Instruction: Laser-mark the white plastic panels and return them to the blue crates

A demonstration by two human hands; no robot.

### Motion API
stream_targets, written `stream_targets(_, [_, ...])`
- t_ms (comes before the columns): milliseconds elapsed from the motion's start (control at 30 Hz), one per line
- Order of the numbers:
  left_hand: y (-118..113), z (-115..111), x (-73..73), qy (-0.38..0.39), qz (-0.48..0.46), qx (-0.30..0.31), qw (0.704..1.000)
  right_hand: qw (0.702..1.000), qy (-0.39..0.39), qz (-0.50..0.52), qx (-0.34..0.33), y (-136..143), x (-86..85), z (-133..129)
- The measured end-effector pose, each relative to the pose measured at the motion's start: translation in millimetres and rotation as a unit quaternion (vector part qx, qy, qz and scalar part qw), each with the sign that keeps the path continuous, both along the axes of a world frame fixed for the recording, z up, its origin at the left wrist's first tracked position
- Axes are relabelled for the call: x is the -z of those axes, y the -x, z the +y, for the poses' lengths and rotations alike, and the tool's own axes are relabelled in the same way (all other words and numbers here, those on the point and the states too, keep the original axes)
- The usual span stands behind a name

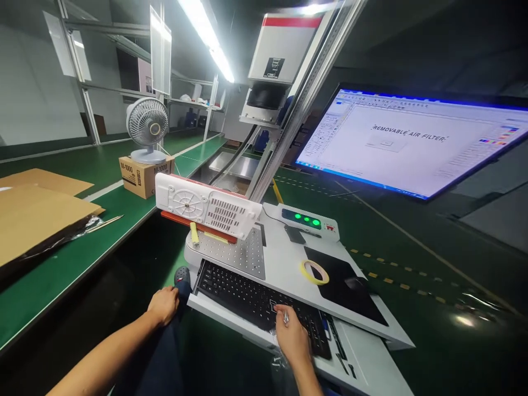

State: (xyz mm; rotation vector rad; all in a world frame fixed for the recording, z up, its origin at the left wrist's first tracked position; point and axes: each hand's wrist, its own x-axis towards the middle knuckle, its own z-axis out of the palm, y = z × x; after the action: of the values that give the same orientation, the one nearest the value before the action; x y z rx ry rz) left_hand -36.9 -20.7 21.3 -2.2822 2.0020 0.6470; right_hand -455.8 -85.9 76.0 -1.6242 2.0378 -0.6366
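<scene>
My right hand (292, 333) is over the black keyboard (243, 294), its index finger at the keys on the right part. Its fingers are curled around a small shiny thing (285, 317) that I cannot make out. Clear plastic hangs just under that hand. My left hand (164, 305) rests on my leg, loosely closed with nothing seen in it. Behind the keyboard, a white plastic panel (206, 204) with a round grille and slots stands tilted on an orange-red support (198, 226), above the perforated metal plate (243, 253).
A yellow tape roll (314, 272) lies partly on a black mat (346, 286). The marking machine head (280, 55) hangs above; a monitor (412, 140) reads "REMOVABLE AIR FILTER". At left, a fan (147, 126) tops a carton (142, 176) on a green bench (111, 220) with cardboard.
</scene>
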Motion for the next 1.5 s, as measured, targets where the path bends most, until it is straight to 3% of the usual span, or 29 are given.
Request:
stream_targets(100, [0,-11,1.4,-0.039,-0.007,0.004,0.999,0.999,-0.041,0.026,-0.002,1,-0.7,-3])
stream_targets(333, [7,-29,-5.2,-0.075,-0.013,-0.014,0.997,0.996,0.008,-0.088,0.014,11,-6.1,3])
stream_targets(833, [11,-24,-15.1,-0.056,-0.014,-0.025,0.998,1.0,-0.001,-0.021,-0.009,20,7.8,-2])
stream_targets(1267, [7,-22,-7.5,-0.045,-0.013,-0.026,0.999,0.999,0.019,-0.026,0.013,9,-5.7,2])
stream_targets(1500, [7,-22,-8.4,-0.04,-0.004,-0.037,0.998,0.998,0.05,-0.028,0.015,12,4.9,2])
